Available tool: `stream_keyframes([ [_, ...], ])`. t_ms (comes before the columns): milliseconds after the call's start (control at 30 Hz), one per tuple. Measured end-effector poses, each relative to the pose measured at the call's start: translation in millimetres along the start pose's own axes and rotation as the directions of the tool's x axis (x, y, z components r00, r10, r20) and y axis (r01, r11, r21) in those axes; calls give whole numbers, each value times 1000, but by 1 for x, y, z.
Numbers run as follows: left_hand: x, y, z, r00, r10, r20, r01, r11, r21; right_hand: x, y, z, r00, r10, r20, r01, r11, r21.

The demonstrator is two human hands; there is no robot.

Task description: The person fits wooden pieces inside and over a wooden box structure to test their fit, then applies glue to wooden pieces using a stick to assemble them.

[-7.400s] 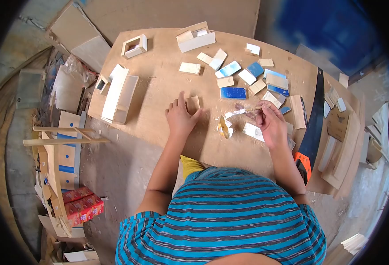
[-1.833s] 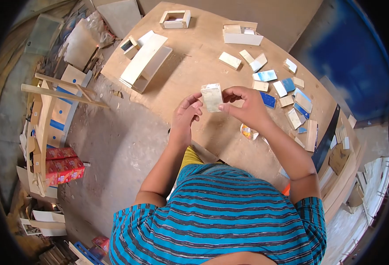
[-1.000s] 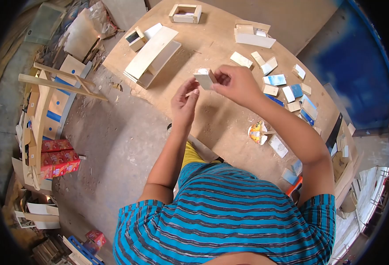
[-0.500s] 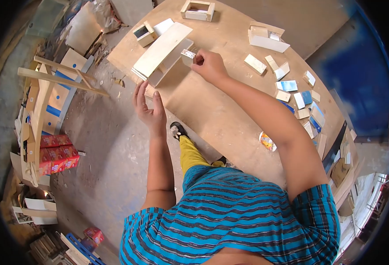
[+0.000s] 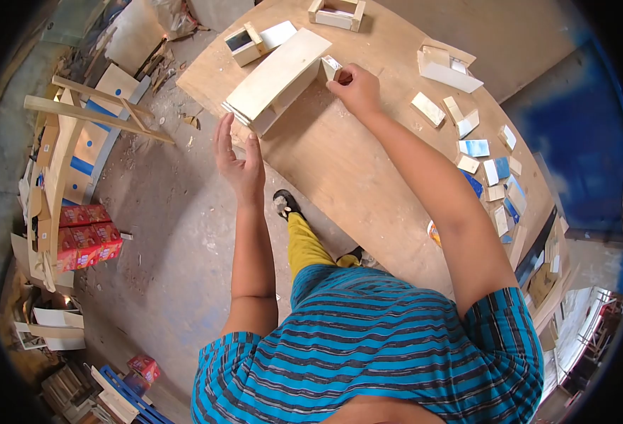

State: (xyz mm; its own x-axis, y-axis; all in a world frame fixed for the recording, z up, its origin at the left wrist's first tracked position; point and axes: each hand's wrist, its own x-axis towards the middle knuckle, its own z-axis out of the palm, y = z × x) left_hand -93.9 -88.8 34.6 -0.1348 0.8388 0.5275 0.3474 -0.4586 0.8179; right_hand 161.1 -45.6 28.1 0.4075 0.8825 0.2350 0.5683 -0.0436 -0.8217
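Observation:
A long box-like piece of pale wood panels (image 5: 280,74) lies at the table's far left part, its open side facing right. My right hand (image 5: 357,88) pinches a small wooden block (image 5: 330,68) at the far right end of this piece. The block sits at the opening there; whether it touches the panels I cannot tell. By the near left end of the piece, my left hand (image 5: 241,159) is open, thumb and fingers apart. Its fingertips are close to the panel edges, and contact is unclear.
On the wooden table (image 5: 340,177) are a small frame (image 5: 337,14), a small wooden box (image 5: 246,44), a larger open box (image 5: 449,68) and several offcuts (image 5: 474,148) to the right. A wooden frame (image 5: 99,116) and red packs (image 5: 89,237) stand at left.
My right hand has brought the small wooden block up against or into the far right end of the long piece. My left hand stays open near the other end. The view has shifted slightly.

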Motion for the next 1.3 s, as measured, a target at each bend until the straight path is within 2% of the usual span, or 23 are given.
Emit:
stream_keyframes([
  [300,2,-6,5,1000,-1,16,1,1000,-30,14,10,1,999,-44,0,44,999,-24],
  [400,2,-2,6,999,-46,10,47,998,-52,16,5,-1,996,-84,-4,84,996,-42],
  [700,3,-7,11,1000,-4,18,4,999,-40,24,3,-1,985,-170,33,173,977,-124],
  [800,3,-6,14,1000,4,11,-4,999,-32,26,3,-1,977,-209,53,215,950,-228],
  [1000,9,4,14,991,129,29,-132,984,121,25,3,-7,943,-333,22,317,873,-370],
  [1200,15,4,19,997,75,33,-77,994,80,23,-2,-15,904,-411,120,418,790,-448],
  [1300,17,1,20,998,55,25,-57,996,66,22,-7,-13,907,-397,141,418,803,-426],
])
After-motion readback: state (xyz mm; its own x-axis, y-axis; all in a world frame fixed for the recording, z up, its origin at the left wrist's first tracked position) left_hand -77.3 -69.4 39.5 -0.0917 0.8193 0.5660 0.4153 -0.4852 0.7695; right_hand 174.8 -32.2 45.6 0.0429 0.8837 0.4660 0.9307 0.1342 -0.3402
